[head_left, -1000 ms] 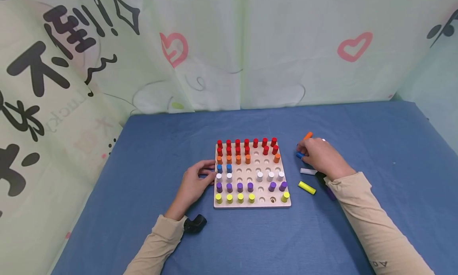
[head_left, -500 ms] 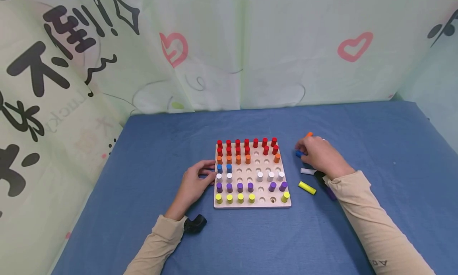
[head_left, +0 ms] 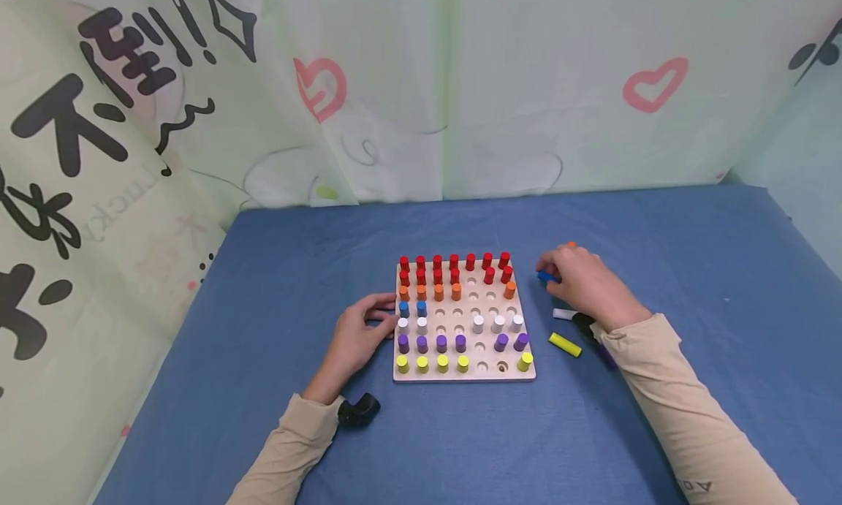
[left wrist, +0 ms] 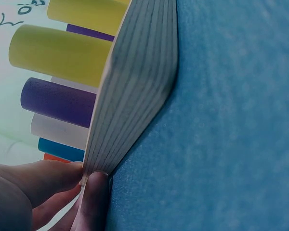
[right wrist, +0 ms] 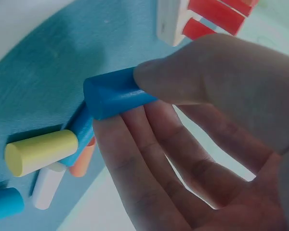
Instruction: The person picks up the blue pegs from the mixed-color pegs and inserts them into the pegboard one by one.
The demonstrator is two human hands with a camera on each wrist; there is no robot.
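A wooden pegboard (head_left: pixel 490 300) lies mid-table with rows of red, orange, blue, white, purple and yellow pegs and several empty holes. My left hand (head_left: pixel 384 319) rests against its left edge; the left wrist view shows fingertips (left wrist: pixel 94 192) touching the board's side (left wrist: pixel 135 91). Just right of the board's far corner, my right hand (head_left: pixel 549 275) pinches a blue peg (head_left: pixel 544 276). In the right wrist view the thumb (right wrist: pixel 192 67) presses that blue peg (right wrist: pixel 115 98) onto the fingers.
Loose pegs lie right of the board on the blue tablecloth (head_left: pixel 460 439): white (head_left: pixel 564 314), yellow (head_left: pixel 565 344), and an orange one (head_left: pixel 571 245) behind my hand. The right wrist view adds another blue peg (right wrist: pixel 5 204). Printed curtains enclose the table.
My right hand has lifted the blue peg off the cloth and carried it slightly left toward the board. The left hand has stayed put.
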